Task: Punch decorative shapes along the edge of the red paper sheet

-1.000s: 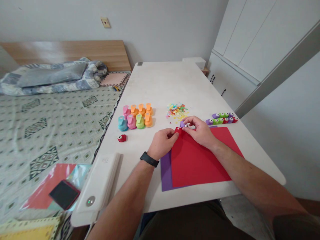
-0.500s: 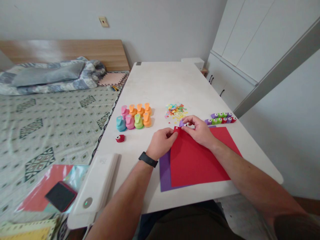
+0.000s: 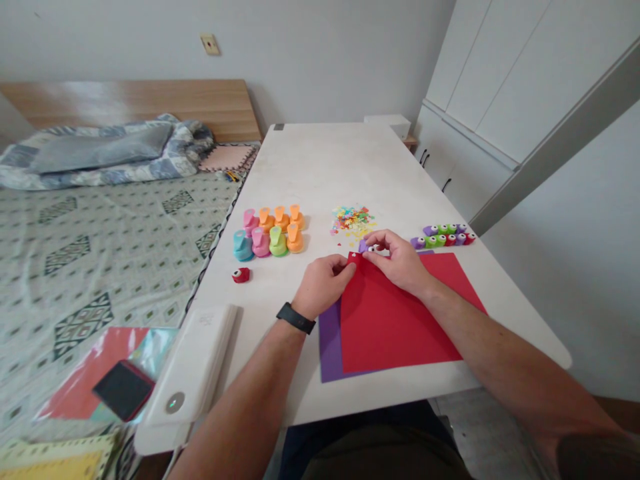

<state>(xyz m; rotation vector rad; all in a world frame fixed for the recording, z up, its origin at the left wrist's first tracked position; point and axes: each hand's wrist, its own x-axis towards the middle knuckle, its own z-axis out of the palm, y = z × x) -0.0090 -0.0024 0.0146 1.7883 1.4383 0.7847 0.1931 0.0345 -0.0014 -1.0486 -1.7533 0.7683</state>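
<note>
A red sheet of paper lies over a purple sheet at the near side of the table. My left hand pinches the red sheet's far left corner, where a small pale cut-out shows. A small purple craft punch is held between the thumb and fingers of my right hand, at the red sheet's far edge. Fingers partly cover the punch, so I cannot tell whether paper is inside it. Just beyond lies a pile of colourful paper cut-outs.
Larger coloured punches stand in two rows at the left, with a small red punch nearer. More small punches line up at the right. A white machine occupies the table's near left edge, beside a bed.
Both hands keep the same hold on the paper and the purple punch. The whole view has shifted very slightly.
</note>
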